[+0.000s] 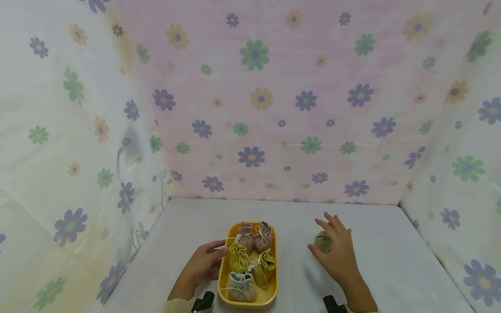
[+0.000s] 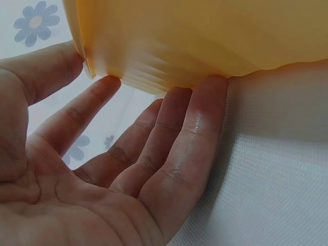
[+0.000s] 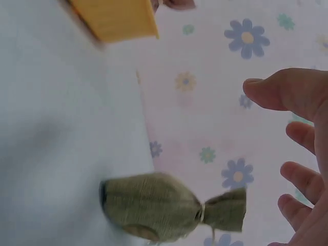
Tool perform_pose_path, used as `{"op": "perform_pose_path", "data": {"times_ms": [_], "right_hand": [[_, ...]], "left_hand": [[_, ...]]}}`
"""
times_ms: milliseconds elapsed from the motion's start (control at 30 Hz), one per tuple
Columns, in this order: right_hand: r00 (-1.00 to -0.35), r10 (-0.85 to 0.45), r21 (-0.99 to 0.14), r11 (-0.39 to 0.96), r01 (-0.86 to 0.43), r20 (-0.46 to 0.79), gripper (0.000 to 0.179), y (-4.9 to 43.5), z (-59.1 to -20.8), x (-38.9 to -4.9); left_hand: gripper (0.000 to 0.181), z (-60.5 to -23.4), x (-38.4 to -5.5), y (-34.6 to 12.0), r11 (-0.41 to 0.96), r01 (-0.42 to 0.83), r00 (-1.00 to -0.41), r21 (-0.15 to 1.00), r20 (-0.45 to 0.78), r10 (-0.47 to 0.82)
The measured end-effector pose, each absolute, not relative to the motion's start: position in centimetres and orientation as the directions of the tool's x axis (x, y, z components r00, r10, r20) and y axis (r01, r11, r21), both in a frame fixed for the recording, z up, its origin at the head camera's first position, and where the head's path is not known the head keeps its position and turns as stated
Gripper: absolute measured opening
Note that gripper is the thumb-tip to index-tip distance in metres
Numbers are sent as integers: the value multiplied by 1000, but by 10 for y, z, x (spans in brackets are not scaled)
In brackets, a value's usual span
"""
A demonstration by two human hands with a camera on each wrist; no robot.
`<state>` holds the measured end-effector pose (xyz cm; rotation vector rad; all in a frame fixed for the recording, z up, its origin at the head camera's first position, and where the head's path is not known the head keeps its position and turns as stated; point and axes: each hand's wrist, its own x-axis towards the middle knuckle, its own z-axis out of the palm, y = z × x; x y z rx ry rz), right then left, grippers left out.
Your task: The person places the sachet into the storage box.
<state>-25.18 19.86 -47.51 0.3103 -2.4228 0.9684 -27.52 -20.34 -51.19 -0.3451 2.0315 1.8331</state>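
A yellow tray (image 1: 276, 278) holds several small drawstring pouches: two mauve pouches (image 1: 263, 238) at the far end, two yellow-green pouches (image 1: 264, 268) mid-tray and a pale grey pouch (image 1: 241, 290) nearest me. At the tray's left side is my left hand (image 1: 203, 263), its extended fingertips (image 2: 207, 97) touching the tray's outer wall low down. An olive-green pouch (image 3: 154, 205) with a tied neck stands on the table to the right of the tray. Over it my right hand (image 1: 338, 252) is spread, thumb and fingers apart; the right wrist view shows a gap between hand and pouch.
The white table (image 1: 293, 217) runs back to a pink floral curtain (image 1: 285, 87). Floral cloth also hangs along the left side (image 1: 70, 174) and the right side (image 1: 469, 195). Dark wrist-camera mounts (image 1: 203, 302) show at the bottom edge.
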Motion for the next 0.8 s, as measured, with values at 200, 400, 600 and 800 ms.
{"op": "perform_pose_path", "data": {"times_ms": [200, 400, 600, 800], "right_hand": [[-890, 29, -669, 671, -320, 455, 81, 217, -484, -252], [-943, 74, -750, 627, -209, 325, 96, 227, -493, -258], [-954, 106, -774, 613, -158, 279, 84, 233, -502, -265], [-943, 153, -768, 625, -139, 296, 61, 236, -507, -270]], "left_hand": [[70, -513, -275, -204, 126, -441, -891, 889, -450, 62], [71, -512, -277, -206, 135, -445, -890, 886, -454, 48], [71, -511, -278, -206, 152, -456, -885, 877, -465, 30], [73, -511, -278, -205, 156, -452, -885, 878, -463, 42]]}}
